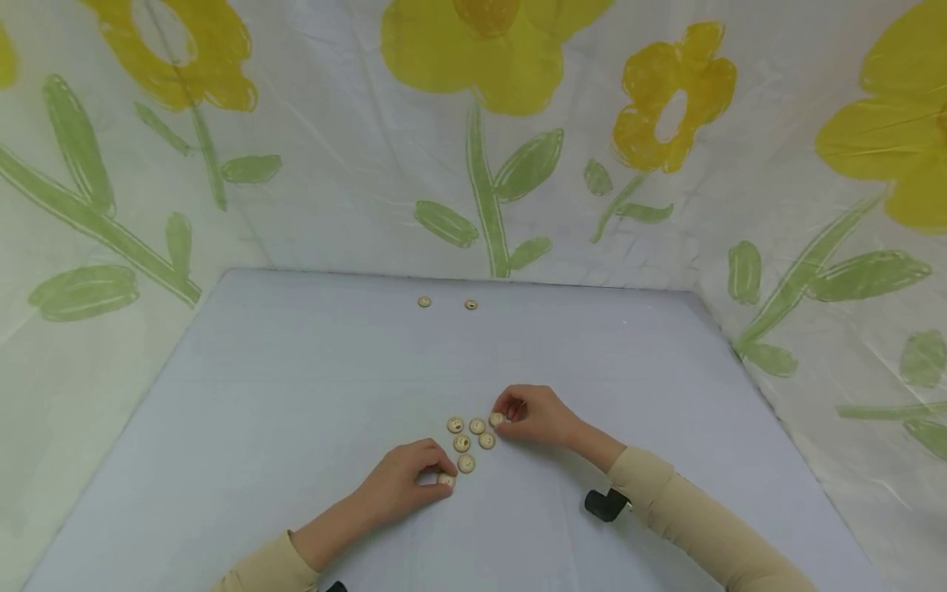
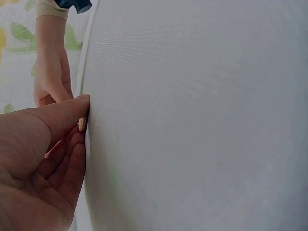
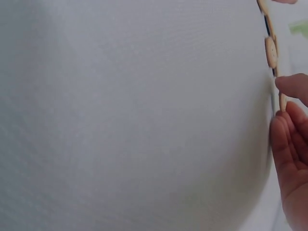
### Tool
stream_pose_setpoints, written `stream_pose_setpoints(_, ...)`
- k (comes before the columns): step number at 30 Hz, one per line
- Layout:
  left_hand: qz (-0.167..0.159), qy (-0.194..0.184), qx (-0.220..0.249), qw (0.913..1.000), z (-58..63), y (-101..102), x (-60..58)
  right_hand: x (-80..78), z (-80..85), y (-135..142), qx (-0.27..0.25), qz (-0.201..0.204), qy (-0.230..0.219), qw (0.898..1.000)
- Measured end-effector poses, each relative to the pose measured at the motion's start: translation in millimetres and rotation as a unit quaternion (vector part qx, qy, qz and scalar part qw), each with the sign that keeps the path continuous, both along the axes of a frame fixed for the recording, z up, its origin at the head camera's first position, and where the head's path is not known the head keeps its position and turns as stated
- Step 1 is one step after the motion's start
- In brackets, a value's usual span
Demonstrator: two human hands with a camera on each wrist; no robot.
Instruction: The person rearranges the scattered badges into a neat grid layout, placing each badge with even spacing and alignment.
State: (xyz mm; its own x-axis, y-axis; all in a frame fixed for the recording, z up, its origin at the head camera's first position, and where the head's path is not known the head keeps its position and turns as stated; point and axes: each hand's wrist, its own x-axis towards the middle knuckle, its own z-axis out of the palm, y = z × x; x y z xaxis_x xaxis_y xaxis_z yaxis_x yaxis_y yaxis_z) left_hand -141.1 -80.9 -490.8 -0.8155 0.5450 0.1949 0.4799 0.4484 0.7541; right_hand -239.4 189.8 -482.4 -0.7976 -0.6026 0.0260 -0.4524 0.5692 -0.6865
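Small round pale wooden discs with dark face-like marks lie in a cluster on the table, among them a middle disc (image 1: pixel 462 443). At the cluster's lower left, my left hand (image 1: pixel 403 485) pinches a wooden disc (image 1: pixel 446 480) between thumb and fingers. In the left wrist view that disc (image 2: pixel 82 124) shows edge-on under the thumb. My right hand (image 1: pixel 540 415) pinches another disc (image 1: pixel 497 419) at the upper right of the cluster. The right wrist view shows this disc (image 3: pixel 283 102) between thumb and fingertips, with a neighbouring disc (image 3: pixel 272 52) beside it.
Two more discs, a left one (image 1: pixel 424 302) and a right one (image 1: pixel 471 304), lie near the far edge of the pale table (image 1: pixel 296 362). White sheets (image 1: pixel 333 164) with painted yellow flowers rise behind and at both sides. A black device (image 1: pixel 605 505) sits by the right sleeve.
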Motion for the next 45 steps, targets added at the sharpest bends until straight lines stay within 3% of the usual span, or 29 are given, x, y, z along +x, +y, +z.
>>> stream_pose_setpoints(16, -0.001, -0.007, 0.003, 1.0, 0.5, -0.1, 0.0, -22.8, -9.4, 5.7, -0.034, -0.079, -0.002, 0.996)
stream_pose_setpoints(45, -0.001, -0.015, 0.005, 0.9999, -0.4, -0.5, 0.5, -71.9, -5.5, 12.1, -0.04, -0.151, -0.022, 0.987)
